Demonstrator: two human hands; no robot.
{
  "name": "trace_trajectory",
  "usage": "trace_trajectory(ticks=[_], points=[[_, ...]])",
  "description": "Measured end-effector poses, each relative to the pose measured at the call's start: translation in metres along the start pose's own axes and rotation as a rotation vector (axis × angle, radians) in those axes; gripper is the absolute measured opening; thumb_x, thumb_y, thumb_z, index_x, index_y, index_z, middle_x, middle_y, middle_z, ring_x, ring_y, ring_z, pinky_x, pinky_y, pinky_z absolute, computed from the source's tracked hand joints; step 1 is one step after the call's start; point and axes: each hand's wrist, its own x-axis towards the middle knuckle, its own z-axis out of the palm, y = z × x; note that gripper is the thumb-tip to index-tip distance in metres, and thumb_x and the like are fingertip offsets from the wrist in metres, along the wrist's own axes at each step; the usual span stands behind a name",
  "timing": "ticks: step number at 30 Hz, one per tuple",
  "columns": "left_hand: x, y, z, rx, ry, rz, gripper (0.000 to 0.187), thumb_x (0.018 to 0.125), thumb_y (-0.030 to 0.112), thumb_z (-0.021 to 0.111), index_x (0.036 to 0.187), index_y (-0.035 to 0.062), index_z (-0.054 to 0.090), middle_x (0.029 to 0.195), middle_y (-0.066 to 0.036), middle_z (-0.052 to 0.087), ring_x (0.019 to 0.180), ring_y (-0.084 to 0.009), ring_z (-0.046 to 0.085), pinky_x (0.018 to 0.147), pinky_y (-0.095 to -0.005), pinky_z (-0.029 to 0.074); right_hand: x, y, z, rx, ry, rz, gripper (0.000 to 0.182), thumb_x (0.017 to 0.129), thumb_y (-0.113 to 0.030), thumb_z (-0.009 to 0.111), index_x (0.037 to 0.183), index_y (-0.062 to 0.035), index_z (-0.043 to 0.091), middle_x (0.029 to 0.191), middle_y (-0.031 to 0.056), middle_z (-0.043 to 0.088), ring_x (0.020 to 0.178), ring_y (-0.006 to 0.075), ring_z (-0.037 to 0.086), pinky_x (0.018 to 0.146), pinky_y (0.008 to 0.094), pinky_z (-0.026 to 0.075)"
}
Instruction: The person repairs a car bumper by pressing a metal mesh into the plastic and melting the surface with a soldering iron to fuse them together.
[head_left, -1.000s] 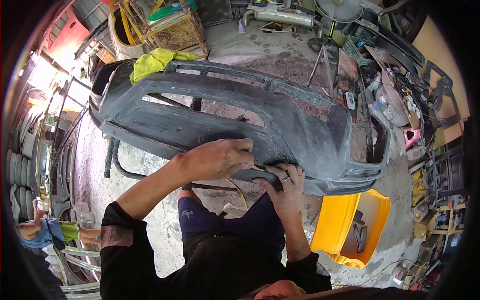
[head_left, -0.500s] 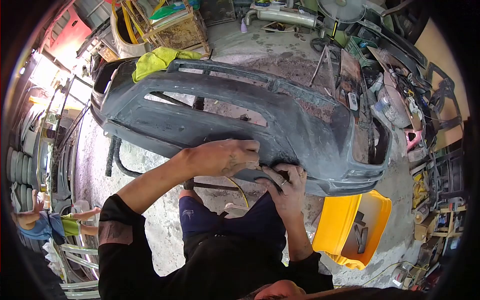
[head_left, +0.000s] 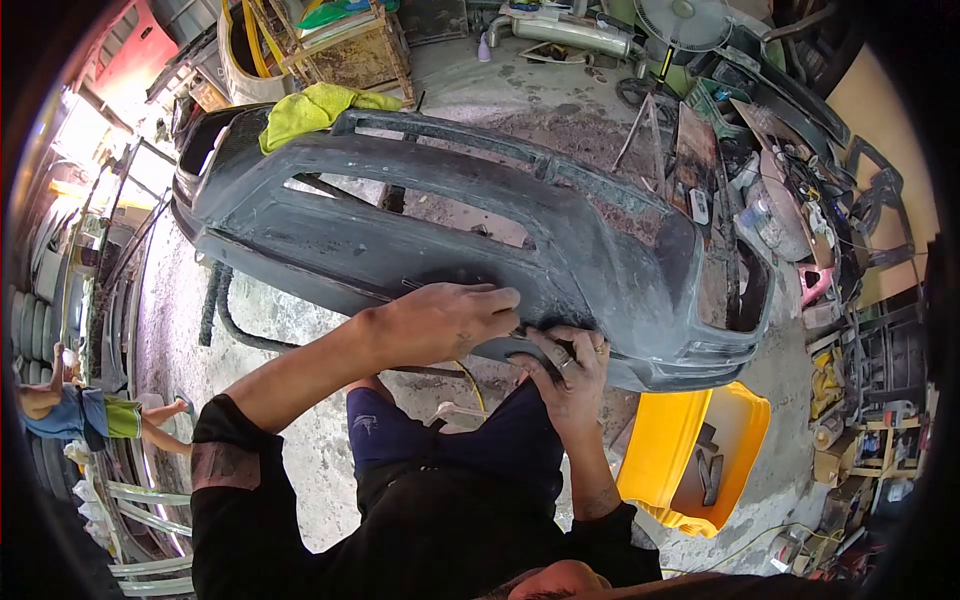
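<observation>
A large dark grey car bumper (head_left: 430,180) lies across the middle, with openings and dusty, scuffed patches. My left hand (head_left: 465,318) is closed at the bumper's near edge, its fingertips pinched together over something too small to make out. Just right of it, my right hand (head_left: 570,365) has its fingers bent round the same edge, thumb below and fingertips on top. A ring shows on one of its fingers. A yellow-green cloth (head_left: 322,112) is draped over the bumper's far left part.
A yellow plastic part (head_left: 662,450) stands on the floor at the right. Another person (head_left: 85,412) is at the far left. Farther back are a fan (head_left: 684,22), a silver muffler (head_left: 575,38) and a green crate (head_left: 712,98). Assorted parts crowd the right side.
The view has shifted slightly, moving the bumper and floor items a little left. My left hand's fingers have lifted slightly and changed their bend. The other person's arms and legs have moved.
</observation>
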Motion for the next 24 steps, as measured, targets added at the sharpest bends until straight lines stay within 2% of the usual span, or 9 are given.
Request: trace_trajectory(ticks=[4,6,7,9,13,15,18,21,24], points=[[-0.005,-0.004,-0.001,0.039,-0.027,-0.098,0.027,0.088,0.003,0.069,0.115,0.0049,0.063,0.120,-0.011,0.055,0.106,-0.0313,0.069,0.087,-0.0436,0.063,0.000,-0.002,0.002,0.001,0.031,0.061,0.049,0.076,-0.028,0.096,0.121,-0.0156,0.083,0.111,0.0049,0.068,0.104,0.0304,0.063,0.095,0.0465,0.047],[-0.006,-0.009,0.001,0.000,0.038,0.027,0.027,0.088,0.002,0.070,0.114,0.0052,0.062,0.117,-0.012,0.055,0.103,-0.0323,0.069,0.086,-0.0455,0.062,-0.001,0.001,0.003,0.003,0.024,0.042,0.049,0.077,-0.033,0.096,0.121,-0.0158,0.083,0.114,0.0026,0.067,0.105,0.0285,0.061,0.095,0.0467,0.045],[-0.006,-0.007,0.002,-0.001,0.033,0.025,0.027,0.088,0.002,0.070,0.114,0.0052,0.062,0.117,-0.012,0.055,0.103,-0.0323,0.069,0.086,-0.0455,0.062,-0.001,0.001,0.003,0.007,0.024,0.044,0.049,0.077,-0.033,0.096,0.121,-0.0158,0.083,0.114,0.0026,0.067,0.105,0.0285,0.061,0.095,0.0467,0.045],[-0.005,-0.001,0.002,-0.033,0.027,-0.059,0.014,0.092,0.007,0.070,0.104,0.0032,0.063,0.111,-0.013,0.059,0.102,-0.0327,0.072,0.090,-0.0439,0.062,-0.001,0.000,0.003,0.004,0.031,0.038,0.049,0.077,-0.035,0.096,0.120,-0.0163,0.082,0.114,0.0025,0.067,0.104,0.0287,0.061,0.094,0.0463,0.045],[0.001,-0.003,-0.001,-0.089,-0.025,-0.092,0.013,0.095,0.009,0.070,0.103,0.0032,0.063,0.112,-0.013,0.059,0.095,-0.0364,0.071,0.084,-0.0479,0.061,0.000,-0.001,0.002,-0.003,0.032,0.044,0.049,0.078,-0.036,0.095,0.121,-0.0166,0.082,0.113,0.0024,0.067,0.104,0.0285,0.062,0.094,0.0462,0.046],[0.004,-0.006,-0.004,-0.256,-0.042,-0.143,0.012,0.099,0.006,0.069,0.109,0.0016,0.067,0.112,-0.014,0.058,0.093,-0.0382,0.068,0.084,-0.0495,0.058,0.000,-0.001,0.001,0.000,0.022,0.047,0.048,0.079,-0.037,0.095,0.121,-0.0174,0.082,0.113,0.0022,0.067,0.104,0.0283,0.062,0.093,0.0464,0.046],[0.009,-0.009,-0.007,-0.347,-0.067,-0.168,0.011,0.099,0.007,0.069,0.107,0.0016,0.064,0.109,-0.017,0.058,0.093,-0.0427,0.068,0.079,-0.0539,0.054,-0.001,0.001,0.002,-0.003,0.022,0.049,0.047,0.080,-0.037,0.095,0.121,-0.0178,0.082,0.113,0.0023,0.067,0.105,0.0284,0.062,0.093,0.0462,0.046],[0.017,-0.014,-0.014,-0.441,-0.098,-0.172,0.010,0.100,0.005,0.070,0.105,-0.0029,0.066,0.107,-0.016,0.061,0.094,-0.0384,0.069,0.082,-0.0491,0.056,-0.002,0.002,0.004,-0.004,0.026,0.044,0.046,0.080,-0.035,0.095,0.121,-0.0188,0.082,0.113,0.0025,0.067,0.105,0.0282,0.062,0.093,0.0459,0.046],[0.022,-0.028,-0.010,-0.605,-0.130,-0.122,0.010,0.100,0.005,0.070,0.103,-0.0035,0.066,0.106,-0.016,0.062,0.096,-0.0392,0.070,0.083,-0.0484,0.056,-0.001,0.001,0.002,-0.018,0.018,0.030,0.044,0.081,-0.035,0.093,0.122,-0.0209,0.084,0.112,0.0008,0.067,0.105,0.0267,0.061,0.093,0.0451,0.045]])
